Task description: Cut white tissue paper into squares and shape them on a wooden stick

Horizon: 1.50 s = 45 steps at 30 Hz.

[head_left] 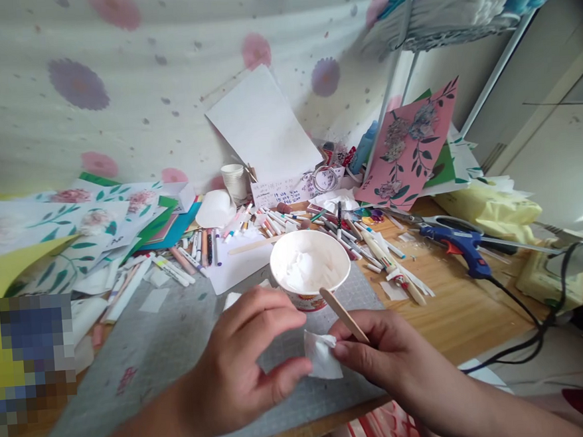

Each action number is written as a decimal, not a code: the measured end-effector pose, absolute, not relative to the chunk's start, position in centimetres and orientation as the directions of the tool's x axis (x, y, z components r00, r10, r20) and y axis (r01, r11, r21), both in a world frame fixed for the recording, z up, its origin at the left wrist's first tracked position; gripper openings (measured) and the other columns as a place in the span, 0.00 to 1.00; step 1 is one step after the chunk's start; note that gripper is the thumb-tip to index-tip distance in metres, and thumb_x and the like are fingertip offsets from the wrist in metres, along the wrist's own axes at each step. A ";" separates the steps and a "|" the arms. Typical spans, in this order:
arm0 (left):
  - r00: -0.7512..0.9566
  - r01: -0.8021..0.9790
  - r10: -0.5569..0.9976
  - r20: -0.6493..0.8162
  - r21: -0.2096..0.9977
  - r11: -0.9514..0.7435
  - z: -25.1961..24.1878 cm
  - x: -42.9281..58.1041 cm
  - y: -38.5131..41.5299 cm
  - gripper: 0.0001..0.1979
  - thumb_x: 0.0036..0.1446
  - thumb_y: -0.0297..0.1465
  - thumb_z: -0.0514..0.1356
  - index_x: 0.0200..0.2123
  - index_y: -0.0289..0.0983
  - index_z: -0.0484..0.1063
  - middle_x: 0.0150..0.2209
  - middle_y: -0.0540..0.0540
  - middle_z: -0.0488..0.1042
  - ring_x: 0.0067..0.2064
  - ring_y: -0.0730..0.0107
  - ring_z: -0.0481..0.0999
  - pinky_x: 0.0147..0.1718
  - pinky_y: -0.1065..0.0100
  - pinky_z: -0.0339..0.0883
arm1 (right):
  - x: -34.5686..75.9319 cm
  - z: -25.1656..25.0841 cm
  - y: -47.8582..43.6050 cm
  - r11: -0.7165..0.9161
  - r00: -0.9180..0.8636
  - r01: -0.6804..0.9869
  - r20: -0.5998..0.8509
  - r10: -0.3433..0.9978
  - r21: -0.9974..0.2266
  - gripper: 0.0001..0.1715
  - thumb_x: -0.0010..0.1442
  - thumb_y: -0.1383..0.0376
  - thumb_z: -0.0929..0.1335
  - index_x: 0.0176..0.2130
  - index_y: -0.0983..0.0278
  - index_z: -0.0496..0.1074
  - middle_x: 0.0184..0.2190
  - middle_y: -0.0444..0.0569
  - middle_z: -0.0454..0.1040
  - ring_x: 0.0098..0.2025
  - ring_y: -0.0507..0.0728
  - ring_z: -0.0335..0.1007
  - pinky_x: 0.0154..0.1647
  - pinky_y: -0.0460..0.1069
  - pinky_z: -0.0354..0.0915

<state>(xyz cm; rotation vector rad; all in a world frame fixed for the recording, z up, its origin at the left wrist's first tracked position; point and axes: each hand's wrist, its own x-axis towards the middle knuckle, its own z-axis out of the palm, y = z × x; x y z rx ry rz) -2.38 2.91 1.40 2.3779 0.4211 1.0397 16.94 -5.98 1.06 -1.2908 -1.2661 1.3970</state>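
Note:
A small piece of white tissue paper (322, 357) is pinched between the thumb and finger of my right hand (380, 349). That same hand also holds a flat wooden stick (345, 316), which slants up toward the paper tub. My left hand (254, 361) has its fingers apart, curved beside the tissue, with its thumb tip close to the tissue's left edge; whether it touches cannot be made out. Just beyond both hands stands a white paper tub (343, 275) with a white, paste-like mass (302, 269) inside. Part of its printed lower side is hidden by my left fingers and the stick.
A grey cutting mat (175, 340) covers the front of the wooden table. Several markers (175, 270) lie behind it. On the right are a blue glue gun (458, 247) with a black cable, scissors and a pink flower card (416, 150). Flower-decorated sheets (77, 227) lean at left.

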 end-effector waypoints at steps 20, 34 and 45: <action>0.783 0.135 0.619 0.070 0.951 -0.278 0.5 -1.1 2.6 0.07 0.56 0.34 0.60 0.30 0.36 0.73 0.28 0.45 0.76 0.32 0.65 0.72 0.32 0.66 0.65 | 18.5 1.1 -6.5 0.082 0.058 0.007 0.083 0.995 -0.997 0.24 0.61 0.48 0.63 0.29 0.60 0.78 0.26 0.45 0.67 0.29 0.53 0.59 0.30 0.47 0.57; 0.763 0.118 0.641 0.079 0.959 -0.259 0.6 -1.1 2.5 0.05 0.53 0.31 0.62 0.28 0.36 0.72 0.25 0.47 0.75 0.28 0.69 0.72 0.28 0.70 0.64 | 18.3 1.9 -7.1 0.190 0.030 0.042 0.191 0.981 -0.981 0.02 0.58 0.63 0.71 0.34 0.56 0.76 0.32 0.46 0.77 0.38 0.56 0.72 0.36 0.48 0.67; 0.809 0.097 0.409 0.423 0.590 -0.801 0.4 -1.3 2.5 0.08 0.49 0.17 0.56 0.28 0.34 0.71 0.24 0.49 0.74 0.27 0.75 0.71 0.27 0.76 0.62 | 17.9 1.5 -7.0 0.175 -0.047 0.067 0.172 0.984 -0.982 0.05 0.61 0.68 0.67 0.36 0.58 0.74 0.35 0.45 0.76 0.39 0.54 0.73 0.41 0.47 0.67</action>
